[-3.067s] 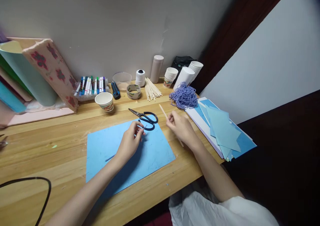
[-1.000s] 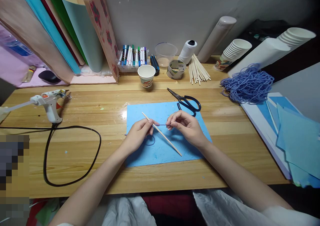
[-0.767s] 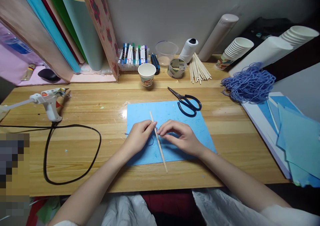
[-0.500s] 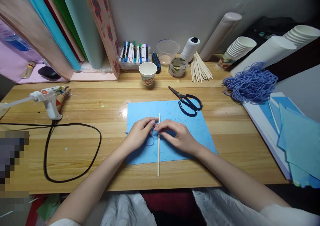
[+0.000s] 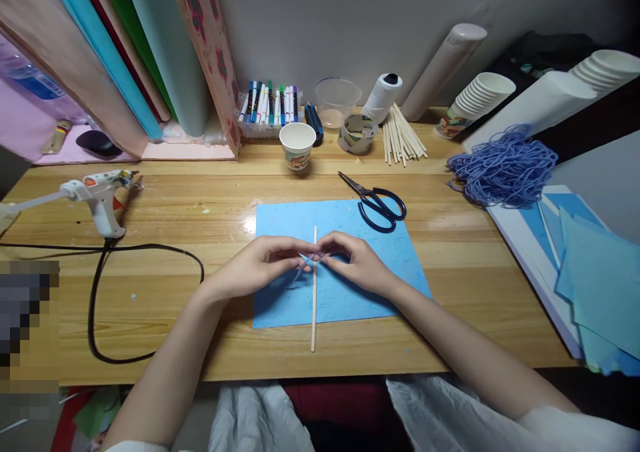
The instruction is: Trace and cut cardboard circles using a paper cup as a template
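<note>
The left hand (image 5: 250, 267) is half curled, its fingertips pinching the purple string (image 5: 301, 269); the right hand (image 5: 363, 265) is similarly curved, fingertips closed on the string by the stick (image 5: 314, 309); the stick points from twelve to six o'clock over the blue sheet (image 5: 370, 305), seemingly so both hands reach its upper part; the scissors (image 5: 371, 195) lie at one o'clock, probably for easy reach.

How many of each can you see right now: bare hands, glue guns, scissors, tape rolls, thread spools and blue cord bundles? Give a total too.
Hands, left hand and right hand: 2
Glue gun: 1
Scissors: 1 pair
Tape roll: 1
Thread spool: 1
Blue cord bundle: 1
Total: 7
</note>
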A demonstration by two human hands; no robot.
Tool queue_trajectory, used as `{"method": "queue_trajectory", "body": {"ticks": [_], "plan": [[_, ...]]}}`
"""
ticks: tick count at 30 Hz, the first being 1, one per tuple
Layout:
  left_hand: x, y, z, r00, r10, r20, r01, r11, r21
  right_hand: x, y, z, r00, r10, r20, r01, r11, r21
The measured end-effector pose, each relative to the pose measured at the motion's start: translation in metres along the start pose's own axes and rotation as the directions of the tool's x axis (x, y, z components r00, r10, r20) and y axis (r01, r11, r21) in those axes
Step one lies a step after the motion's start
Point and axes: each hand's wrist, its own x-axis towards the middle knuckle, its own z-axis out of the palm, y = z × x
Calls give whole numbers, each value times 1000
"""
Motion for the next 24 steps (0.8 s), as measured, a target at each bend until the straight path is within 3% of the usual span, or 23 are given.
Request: {"method": "queue_trajectory", "body": {"ticks": [5, 8, 12, 24], "plan": [[2, 0, 4, 989, 147, -6, -144, 973, 179, 0, 0, 0, 1000, -7, -1, 7, 999, -43], [6, -6, 8, 962, 271, -40, -245, 917, 314, 0, 2, 0, 1000, -8, 0, 8, 999, -35], [13, -18, 8, 927, 369, -65, -293, 821, 490, -2, 3, -1, 1000, -5, -7, 5, 1000, -31], [20, -28, 7, 932, 362, 9, -264, 663, 700, -5, -1, -5, 993, -101, -67, 99, 995, -28]]}}
